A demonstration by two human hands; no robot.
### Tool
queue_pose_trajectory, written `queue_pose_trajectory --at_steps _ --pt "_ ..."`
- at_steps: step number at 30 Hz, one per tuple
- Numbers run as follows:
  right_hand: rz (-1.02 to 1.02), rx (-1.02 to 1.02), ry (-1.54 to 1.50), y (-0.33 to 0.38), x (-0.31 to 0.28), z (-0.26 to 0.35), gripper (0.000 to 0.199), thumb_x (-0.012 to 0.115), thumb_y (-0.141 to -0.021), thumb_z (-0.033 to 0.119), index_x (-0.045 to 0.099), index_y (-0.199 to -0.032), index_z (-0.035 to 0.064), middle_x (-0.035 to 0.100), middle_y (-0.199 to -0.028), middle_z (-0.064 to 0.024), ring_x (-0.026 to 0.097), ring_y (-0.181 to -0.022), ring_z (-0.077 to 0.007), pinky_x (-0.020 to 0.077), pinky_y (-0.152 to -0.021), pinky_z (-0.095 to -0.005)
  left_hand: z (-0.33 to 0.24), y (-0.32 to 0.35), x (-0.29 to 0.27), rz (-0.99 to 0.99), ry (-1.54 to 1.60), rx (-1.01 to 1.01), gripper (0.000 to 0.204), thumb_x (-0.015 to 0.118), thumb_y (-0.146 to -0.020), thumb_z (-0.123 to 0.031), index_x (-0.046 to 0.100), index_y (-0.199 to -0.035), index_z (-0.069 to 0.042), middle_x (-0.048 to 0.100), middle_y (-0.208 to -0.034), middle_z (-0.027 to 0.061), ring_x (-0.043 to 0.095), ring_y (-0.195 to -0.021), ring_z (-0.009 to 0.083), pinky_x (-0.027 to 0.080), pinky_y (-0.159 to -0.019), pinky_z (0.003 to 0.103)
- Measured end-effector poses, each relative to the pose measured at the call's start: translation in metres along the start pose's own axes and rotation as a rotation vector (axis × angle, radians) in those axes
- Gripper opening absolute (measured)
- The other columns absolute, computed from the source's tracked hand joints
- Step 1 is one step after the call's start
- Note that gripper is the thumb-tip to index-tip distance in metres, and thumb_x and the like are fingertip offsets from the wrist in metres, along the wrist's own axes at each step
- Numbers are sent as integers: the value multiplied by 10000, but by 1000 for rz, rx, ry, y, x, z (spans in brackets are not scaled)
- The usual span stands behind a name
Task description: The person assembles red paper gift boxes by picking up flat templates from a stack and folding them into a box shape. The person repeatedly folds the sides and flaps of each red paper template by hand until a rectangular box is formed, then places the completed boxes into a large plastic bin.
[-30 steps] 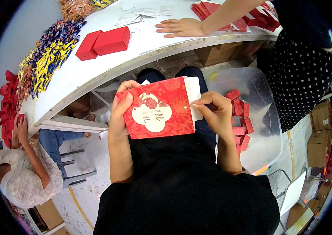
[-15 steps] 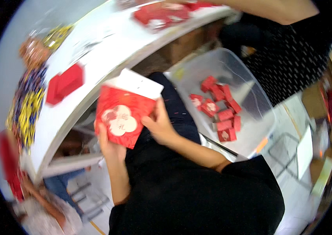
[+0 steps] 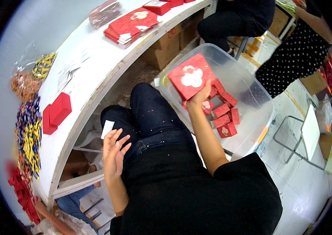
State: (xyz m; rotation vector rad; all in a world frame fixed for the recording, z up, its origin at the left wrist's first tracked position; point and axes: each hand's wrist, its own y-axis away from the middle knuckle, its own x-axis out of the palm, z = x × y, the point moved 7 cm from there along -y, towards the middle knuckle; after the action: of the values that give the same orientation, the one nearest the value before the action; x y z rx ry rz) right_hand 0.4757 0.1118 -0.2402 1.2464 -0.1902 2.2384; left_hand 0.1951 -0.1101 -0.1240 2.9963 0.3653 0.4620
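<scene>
My right hand (image 3: 201,96) grips a flat red paper bag (image 3: 181,80) with a white flower-shaped label, by its lower right edge. It is held over a clear plastic bin (image 3: 252,135), in which small red boxes (image 3: 222,111) lie in a loose heap, some partly hidden by the bag and hand. Above my left thigh, my left hand (image 3: 114,152) has its fingers curled and partly apart. A small white paper slip (image 3: 108,128) is at its fingertips and seems held there; the exact grip is hidden.
On the curved white table (image 3: 107,55) lie a stack of red bags (image 3: 130,25), two red boxes (image 3: 60,111), white slips (image 3: 70,70) and bundles of coloured ribbons (image 3: 32,137). Other people sit or stand at lower left and upper right. A folding chair (image 3: 309,135) stands at right.
The red bag, held in both hands over my lap before, has moved right over the bin in my right hand. My left hand has let go of it and now has a white slip at its fingers.
</scene>
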Motion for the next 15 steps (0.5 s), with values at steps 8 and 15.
queue_pose_trajectory --at_steps 8,15 --pt "66 244 -122 -79 -71 -4 781 328 -769 641 363 -1325 95 409 -1327 -126 381 -1205 -400 349 -952 -569 -5 7 -24 -48 129 51 441 545 -847 -158 380 -1243 -56 429 -1279 165 529 -1063 301 464 -872 397" --pt "558 -90 503 105 130 -32 517 628 -798 187 379 -1227 39 500 -1164 -130 521 -1019 -235 391 -899 -389 -5 12 -43 -116 168 29 304 513 -877 -157 454 -1158 -58 496 -1207 119 552 -1014 239 451 -842 357"
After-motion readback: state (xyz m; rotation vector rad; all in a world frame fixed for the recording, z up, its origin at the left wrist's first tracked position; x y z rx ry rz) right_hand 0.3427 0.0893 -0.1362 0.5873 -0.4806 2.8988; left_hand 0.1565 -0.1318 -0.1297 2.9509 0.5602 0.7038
